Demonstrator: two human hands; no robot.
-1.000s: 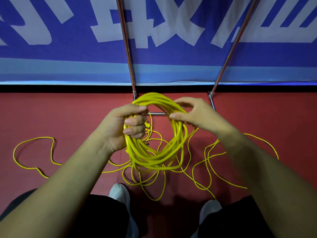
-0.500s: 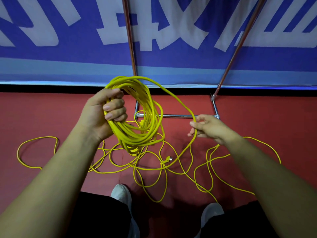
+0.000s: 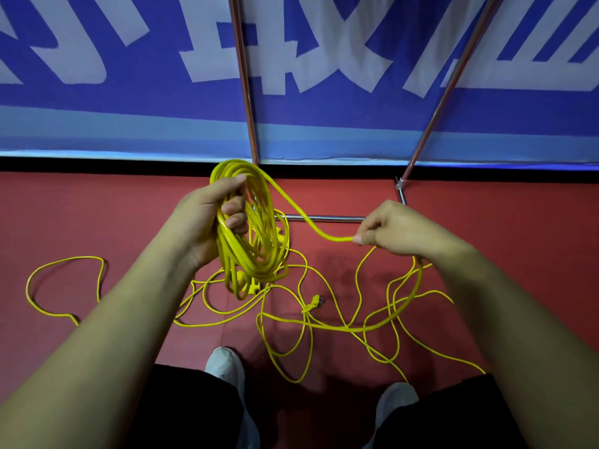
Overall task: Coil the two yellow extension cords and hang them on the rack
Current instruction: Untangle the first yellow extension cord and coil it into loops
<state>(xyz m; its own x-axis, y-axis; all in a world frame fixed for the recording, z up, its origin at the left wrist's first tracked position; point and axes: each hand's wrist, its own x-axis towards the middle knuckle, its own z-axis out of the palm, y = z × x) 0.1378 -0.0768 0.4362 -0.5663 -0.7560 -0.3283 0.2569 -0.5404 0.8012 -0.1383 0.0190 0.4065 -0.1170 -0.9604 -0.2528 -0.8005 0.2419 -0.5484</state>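
Two hands work one yellow cord. Left hand (image 3: 207,222) is clenched around the coil (image 3: 251,228), a bundle of many loops hanging upright in front of the rack (image 3: 324,218), whose base bar lies on the red floor (image 3: 97,215) just behind. Right hand (image 3: 395,231) pinches the running strand (image 3: 301,212), which leaves the top of the coil, dips between the hands, and passes through the fingertips (image 3: 358,238).

Change since half a second ago: the right hand has drawn outward, away from the coil, so the strand between the hands is longer and more nearly taut; a second ago that hand was at the coil, laying on a turn. Judged from this, another length is being measured off for the next loop.

Beyond the right hand the cord drops to the floor and sweeps back in a wide arc toward the plug (image 3: 316,301), which lies below the coil, nearer the shoes (image 3: 225,367). Thinner-looking yellow loops (image 3: 64,286) sprawl either side of the coil; which belong to the second cord cannot be told.

Rack uprights (image 3: 243,79) rise behind the coil against the blue banner (image 3: 129,118); nothing hangs on the visible parts. Task stage, as a judgement: first cord largely coiled, its tail and the other cord still loose, hanging not yet begun. Crossings near the plug may snag as slack is pulled in.
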